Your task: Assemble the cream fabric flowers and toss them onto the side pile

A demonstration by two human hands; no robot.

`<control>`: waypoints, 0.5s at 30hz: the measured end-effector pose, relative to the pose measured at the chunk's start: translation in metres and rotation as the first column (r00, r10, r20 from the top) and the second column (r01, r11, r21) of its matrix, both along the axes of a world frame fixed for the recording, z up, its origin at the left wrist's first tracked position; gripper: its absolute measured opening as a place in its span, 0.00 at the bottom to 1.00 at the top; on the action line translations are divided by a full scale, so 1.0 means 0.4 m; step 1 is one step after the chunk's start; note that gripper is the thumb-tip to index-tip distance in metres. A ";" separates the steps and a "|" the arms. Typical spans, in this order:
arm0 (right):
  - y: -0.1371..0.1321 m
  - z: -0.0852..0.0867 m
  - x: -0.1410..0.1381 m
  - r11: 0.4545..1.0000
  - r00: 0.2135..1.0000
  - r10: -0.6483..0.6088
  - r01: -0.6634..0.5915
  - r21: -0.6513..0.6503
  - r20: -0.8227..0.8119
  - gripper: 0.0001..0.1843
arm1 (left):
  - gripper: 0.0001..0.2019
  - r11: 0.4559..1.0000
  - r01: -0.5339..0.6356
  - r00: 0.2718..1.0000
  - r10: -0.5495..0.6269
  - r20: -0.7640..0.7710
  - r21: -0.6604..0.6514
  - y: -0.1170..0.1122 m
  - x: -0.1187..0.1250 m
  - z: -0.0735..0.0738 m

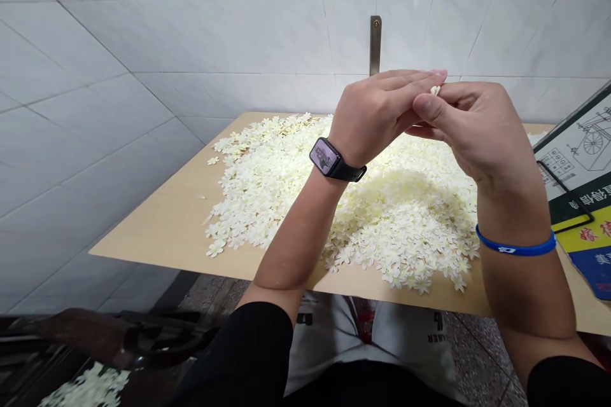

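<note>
A big heap of small cream-white fabric flower petals (296,184) covers a tan wooden board (167,222). Both of my hands are raised above the heap, close together. My left hand (377,114), with a dark smartwatch on its wrist, has its fingers pressed together against my right hand. My right hand (472,127), with a blue wristband, is closed in a pinch. A small white petal piece (435,90) shows between the fingertips of the two hands.
White tiled walls stand behind and to the left of the board. A metal bracket (375,44) hangs on the back wall. A printed sign (580,191) leans at the right edge. More white petals (86,388) lie low at the bottom left, below the board.
</note>
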State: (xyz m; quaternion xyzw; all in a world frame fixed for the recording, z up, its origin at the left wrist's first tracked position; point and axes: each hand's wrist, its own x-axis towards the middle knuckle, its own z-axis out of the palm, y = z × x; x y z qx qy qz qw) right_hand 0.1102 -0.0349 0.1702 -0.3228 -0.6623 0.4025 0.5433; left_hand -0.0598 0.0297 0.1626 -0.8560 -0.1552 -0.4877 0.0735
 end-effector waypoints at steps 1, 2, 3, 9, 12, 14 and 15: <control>-0.002 0.001 -0.001 0.999 1.000 -0.011 0.011 0.050 -0.002 0.16 | 0.16 0.999 -0.018 1.000 0.018 0.003 0.040 -0.004 0.001 0.001; -0.006 0.004 -0.001 0.996 1.000 -0.006 0.006 0.088 -0.003 0.16 | 0.17 0.997 -0.034 0.999 0.034 0.004 0.072 -0.009 0.002 0.003; -0.010 0.006 0.000 0.994 1.000 0.019 -0.019 0.108 0.001 0.15 | 0.18 0.994 -0.044 0.999 0.044 0.001 0.098 -0.015 0.002 0.005; -0.034 0.018 0.006 0.988 0.999 0.010 -0.005 0.152 -0.030 0.14 | 0.20 0.987 0.028 0.999 -0.025 -0.023 0.155 -0.036 0.003 0.013; -0.047 0.020 -0.004 0.987 0.998 0.027 -0.016 0.158 -0.063 0.16 | 0.19 0.983 0.081 0.995 -0.089 0.037 0.165 -0.037 0.000 0.016; -0.058 0.024 -0.009 0.994 0.998 0.049 -0.045 0.097 -0.043 0.17 | 0.16 0.965 0.106 0.987 -0.130 0.089 0.241 -0.039 -0.002 0.017; -0.064 0.026 -0.010 0.997 0.998 0.051 -0.050 0.052 -0.032 0.17 | 0.15 0.956 0.100 0.986 -0.132 0.099 0.274 -0.042 -0.001 0.017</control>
